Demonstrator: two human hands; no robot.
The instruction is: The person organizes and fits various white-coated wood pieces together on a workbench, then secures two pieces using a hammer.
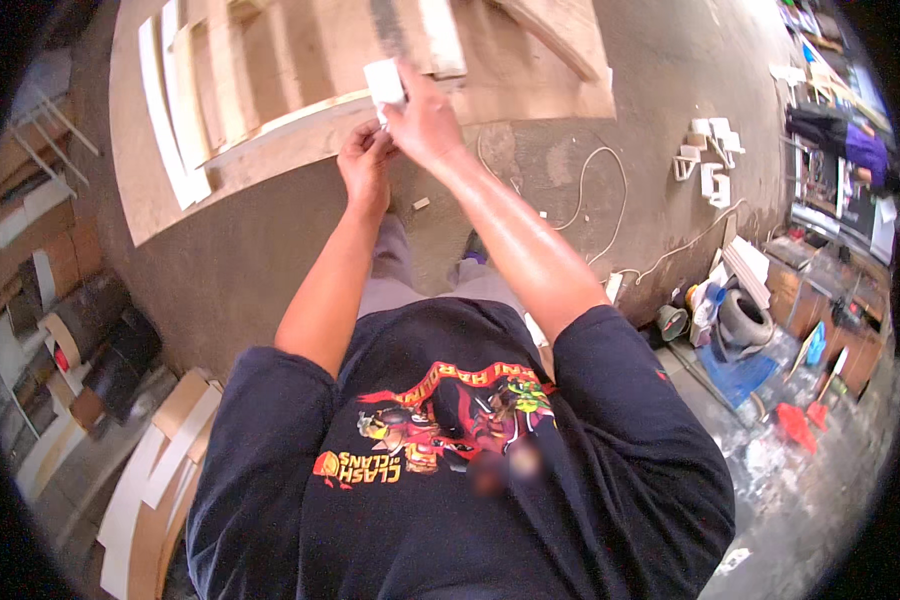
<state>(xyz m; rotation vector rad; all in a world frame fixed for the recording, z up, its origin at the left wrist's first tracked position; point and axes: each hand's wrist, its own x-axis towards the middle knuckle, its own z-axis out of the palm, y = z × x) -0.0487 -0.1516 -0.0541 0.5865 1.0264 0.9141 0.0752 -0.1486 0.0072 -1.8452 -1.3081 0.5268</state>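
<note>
My right hand [425, 118] is closed around a small white block-shaped piece [384, 82], held above the near edge of a plywood sheet [530, 97]. Just below it, my left hand [366, 168] has its fingertips pinched together close to the lower end of the white piece. Whatever sits between those fingertips is too small to make out. Beyond my hands, a slatted wooden frame [288, 118] lies on the plywood. Long white strips [162, 120] run along the frame's left side, and another white-faced bar [442, 38] crosses its right part.
A pale cable [625, 190] curls over the floor right of my legs. Several white cut pieces [712, 150] lie further right. A grey tyre-like ring [746, 318] and a blue sheet [738, 378] sit at right. Boards [160, 475] are stacked at lower left.
</note>
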